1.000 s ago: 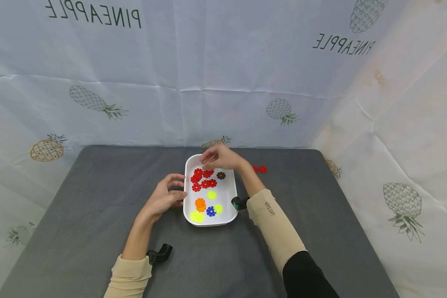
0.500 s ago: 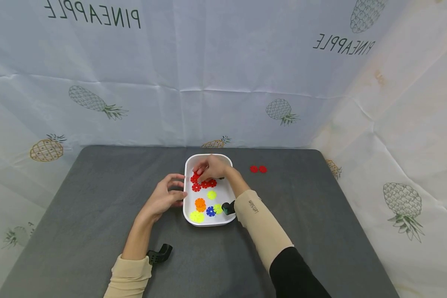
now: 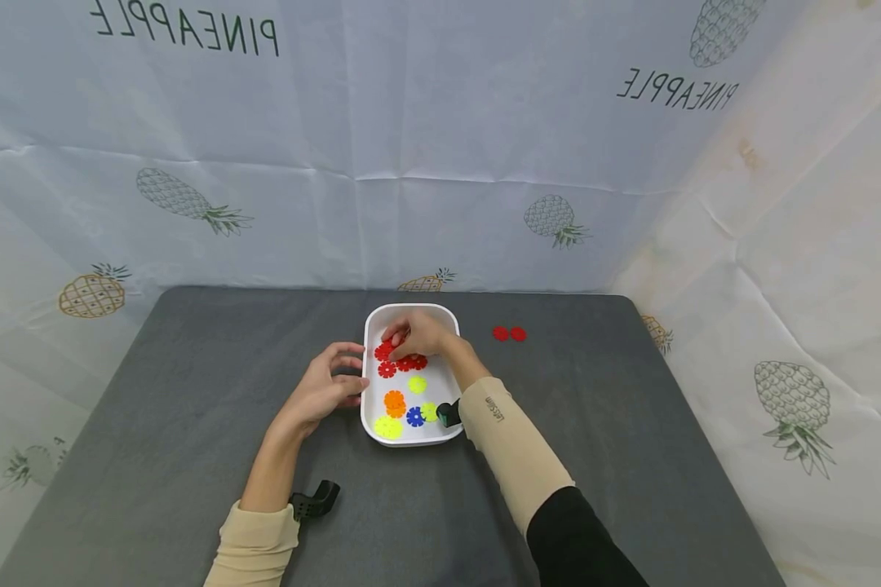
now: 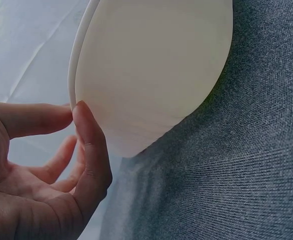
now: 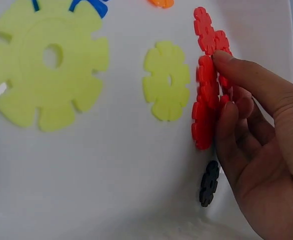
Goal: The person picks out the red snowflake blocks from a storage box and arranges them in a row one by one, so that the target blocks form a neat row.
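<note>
A white plastic tray [image 3: 451,375] holds several flower-shaped interlocking discs. My left hand [image 3: 323,383] holds the tray's left side, thumb and a finger pinching its rim [image 4: 72,75] in the left wrist view. Inside the tray, my right hand [image 3: 422,334] reaches into the cluster of red interlocking discs [image 3: 383,350]. Up close in the right wrist view, its thumb and index fingertips sit at the edges of the red discs [image 5: 204,125], with red between them. A dark disc [image 5: 210,183] lies just beside the thumb; the hand hides it in the head view.
Nearer in the tray lie yellow discs [image 3: 388,427], orange discs [image 3: 395,403] and a blue disc [image 3: 415,417]. Two red discs [image 3: 510,333] lie side by side on the grey table [image 3: 595,408] to the tray's right. A white pineapple-print cloth [image 3: 440,122] hangs behind.
My right hand has come down and leftward from over the tray's far end into the red discs, covering the brown one. The left hand and tray have stayed put.
</note>
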Tool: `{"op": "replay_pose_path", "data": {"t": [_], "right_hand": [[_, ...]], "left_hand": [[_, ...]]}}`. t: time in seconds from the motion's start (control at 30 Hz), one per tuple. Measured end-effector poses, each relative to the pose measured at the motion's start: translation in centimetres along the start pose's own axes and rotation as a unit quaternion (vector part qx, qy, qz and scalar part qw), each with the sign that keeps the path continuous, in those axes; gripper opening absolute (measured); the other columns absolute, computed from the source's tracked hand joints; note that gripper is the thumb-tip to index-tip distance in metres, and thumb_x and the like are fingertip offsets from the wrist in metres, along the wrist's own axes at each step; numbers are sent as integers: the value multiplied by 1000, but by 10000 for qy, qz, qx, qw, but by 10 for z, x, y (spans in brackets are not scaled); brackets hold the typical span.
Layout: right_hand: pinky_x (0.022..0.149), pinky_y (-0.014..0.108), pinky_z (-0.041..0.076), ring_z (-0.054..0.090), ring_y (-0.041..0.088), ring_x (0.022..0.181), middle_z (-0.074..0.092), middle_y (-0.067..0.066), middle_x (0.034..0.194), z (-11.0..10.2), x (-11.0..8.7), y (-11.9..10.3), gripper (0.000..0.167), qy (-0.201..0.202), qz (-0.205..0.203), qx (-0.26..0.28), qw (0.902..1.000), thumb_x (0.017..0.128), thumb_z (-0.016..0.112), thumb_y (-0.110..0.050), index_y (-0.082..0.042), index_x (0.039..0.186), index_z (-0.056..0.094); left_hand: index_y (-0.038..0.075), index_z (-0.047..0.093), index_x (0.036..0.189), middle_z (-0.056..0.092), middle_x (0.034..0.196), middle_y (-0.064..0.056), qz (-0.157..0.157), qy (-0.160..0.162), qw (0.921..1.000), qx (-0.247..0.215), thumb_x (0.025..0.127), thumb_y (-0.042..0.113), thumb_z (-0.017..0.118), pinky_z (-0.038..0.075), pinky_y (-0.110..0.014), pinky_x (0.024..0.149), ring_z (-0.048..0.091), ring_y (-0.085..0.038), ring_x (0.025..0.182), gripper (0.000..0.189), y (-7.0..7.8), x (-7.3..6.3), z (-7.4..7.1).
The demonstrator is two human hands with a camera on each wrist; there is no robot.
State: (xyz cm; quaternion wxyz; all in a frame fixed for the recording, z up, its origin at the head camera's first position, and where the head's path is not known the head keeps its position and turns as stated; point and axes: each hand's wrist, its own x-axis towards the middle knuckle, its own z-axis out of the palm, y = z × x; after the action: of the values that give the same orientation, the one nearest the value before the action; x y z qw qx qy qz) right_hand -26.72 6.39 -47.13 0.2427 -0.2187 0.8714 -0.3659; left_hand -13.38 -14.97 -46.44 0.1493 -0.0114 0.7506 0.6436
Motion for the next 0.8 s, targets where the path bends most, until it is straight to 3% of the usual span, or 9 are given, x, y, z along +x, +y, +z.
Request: {"op": "replay_pose_path", "data": {"t": [0.8], "right_hand": [[65,15,53,60,10,73,71,3,90,4,-3,-1,27,174,-80,-97,9998,88,90,-13,-7,112,78]], "left_hand": [[5,43,154,56,137,-25,-5,19,10000,44,100,7,70,66,-32,80,73,-31,102,61,1,-3,0]]}}
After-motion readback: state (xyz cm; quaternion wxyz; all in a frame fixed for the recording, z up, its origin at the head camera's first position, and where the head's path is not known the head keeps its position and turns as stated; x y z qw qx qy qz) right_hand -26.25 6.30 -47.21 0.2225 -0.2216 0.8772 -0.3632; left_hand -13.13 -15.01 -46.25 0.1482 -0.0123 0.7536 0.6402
